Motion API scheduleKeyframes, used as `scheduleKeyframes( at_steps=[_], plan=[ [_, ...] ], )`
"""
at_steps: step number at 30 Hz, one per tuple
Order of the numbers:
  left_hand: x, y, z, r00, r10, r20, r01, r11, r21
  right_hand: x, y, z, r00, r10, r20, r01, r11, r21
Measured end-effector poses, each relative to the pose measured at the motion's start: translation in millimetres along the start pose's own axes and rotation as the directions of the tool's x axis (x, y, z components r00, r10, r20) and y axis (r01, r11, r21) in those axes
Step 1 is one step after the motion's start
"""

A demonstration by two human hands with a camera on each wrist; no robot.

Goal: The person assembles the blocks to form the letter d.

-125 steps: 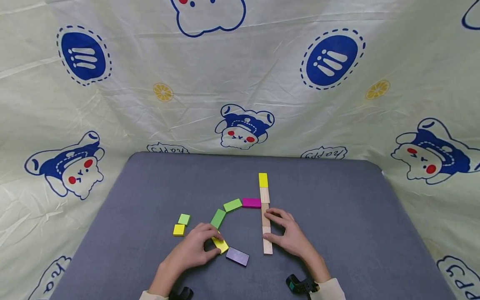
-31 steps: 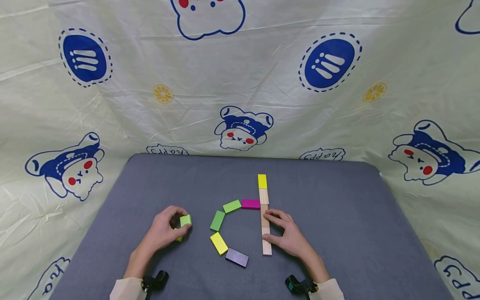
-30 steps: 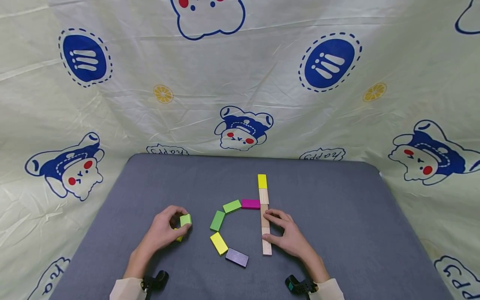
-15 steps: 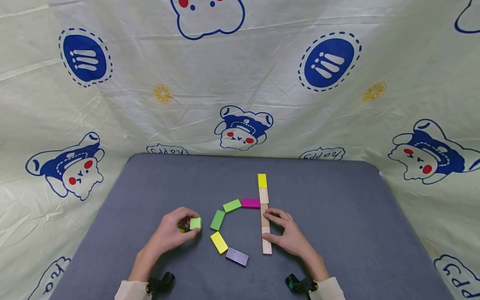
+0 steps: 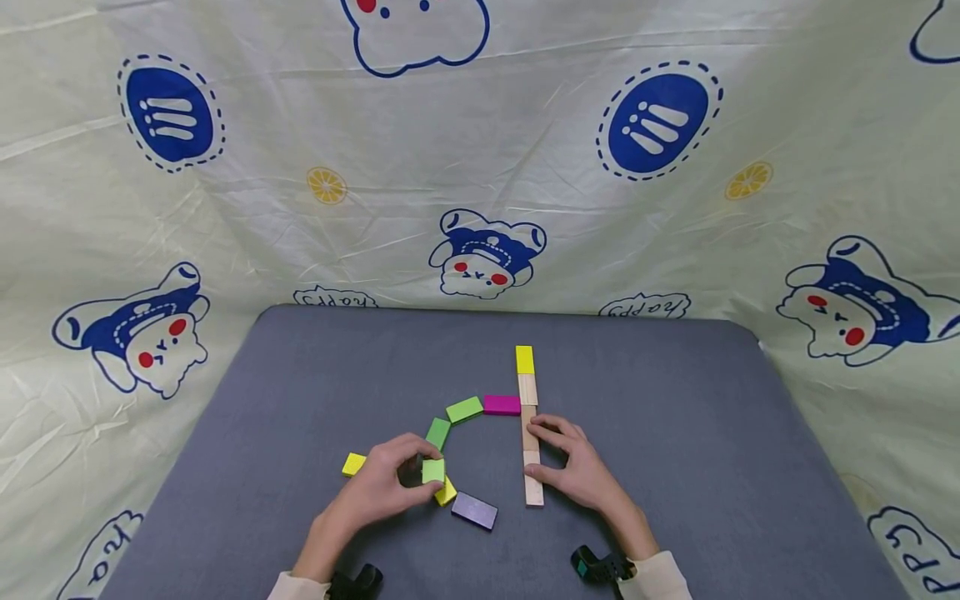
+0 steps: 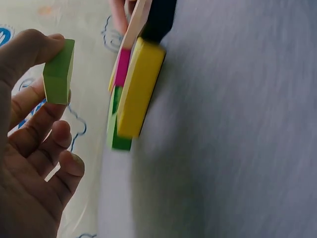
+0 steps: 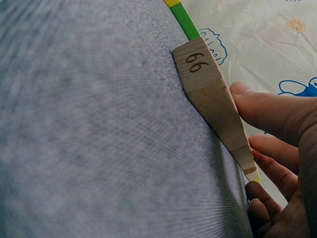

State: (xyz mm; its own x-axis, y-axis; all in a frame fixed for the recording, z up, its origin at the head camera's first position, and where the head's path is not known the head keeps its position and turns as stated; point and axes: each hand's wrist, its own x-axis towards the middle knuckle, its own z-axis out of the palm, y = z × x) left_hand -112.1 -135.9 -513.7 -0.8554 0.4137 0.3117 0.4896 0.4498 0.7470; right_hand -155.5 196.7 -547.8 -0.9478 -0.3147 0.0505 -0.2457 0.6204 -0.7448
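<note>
My left hand (image 5: 378, 483) pinches a small light green block (image 5: 433, 472) between thumb and fingers. In the head view that block overlaps part of a yellow block (image 5: 448, 492) in a curved row; the left wrist view shows the pinched block (image 6: 58, 74) apart from the yellow one (image 6: 138, 91). With fingertips and thumb, my right hand (image 5: 581, 471) touches the right side of a straight column of plain wooden blocks (image 5: 529, 429). The nearest wooden block (image 7: 198, 67) bears a marking like "66" in the right wrist view. A yellow block (image 5: 524, 360) tops the column.
The curved row also has a purple block (image 5: 475, 511), a green block (image 5: 438, 432), a lighter green block (image 5: 465, 409) and a magenta block (image 5: 502, 405) meeting the column. A loose yellow block (image 5: 352, 464) lies left of my left hand. Grey cloth covers the table (image 5: 675, 400).
My left hand left the curved row's yellow block, took the light green block from beside the loose yellow one, and carried it right to the row. My right hand stays at the column.
</note>
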Motion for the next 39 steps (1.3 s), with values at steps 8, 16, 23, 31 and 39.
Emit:
scheduleKeyframes(
  at_steps=[8, 16, 23, 31, 39],
  plan=[
    [3.7, 9.3, 23.4, 0.997, 0.032, 0.068, -0.030, 0.999, -0.042, -0.7, -1, 0, 1.000, -0.004, 0.000, 0.004, 1.000, 0.001],
    [9.2, 19.8, 38.9, 0.994, -0.014, 0.105, 0.018, 0.999, -0.032, -1.3, 0, -1, 1.000, -0.014, -0.002, 0.014, 1.000, -0.005],
    [13.8, 27.2, 56.5, 0.990, 0.032, 0.139, -0.038, 0.998, 0.041, -1.2, 1, -1, 1.000, -0.027, -0.001, 0.027, 1.000, -0.012],
    [15.3, 34.3, 67.7, 0.985, 0.005, 0.170, -0.024, 0.994, 0.110, -0.7, 2, 0, 0.999, -0.033, 0.004, 0.033, 0.999, -0.001],
    [18.3, 33.5, 75.7, 0.979, -0.027, 0.201, -0.002, 0.990, 0.140, -1.0, 3, 0, 0.999, -0.049, -0.004, 0.049, 0.999, -0.007]
  ],
)
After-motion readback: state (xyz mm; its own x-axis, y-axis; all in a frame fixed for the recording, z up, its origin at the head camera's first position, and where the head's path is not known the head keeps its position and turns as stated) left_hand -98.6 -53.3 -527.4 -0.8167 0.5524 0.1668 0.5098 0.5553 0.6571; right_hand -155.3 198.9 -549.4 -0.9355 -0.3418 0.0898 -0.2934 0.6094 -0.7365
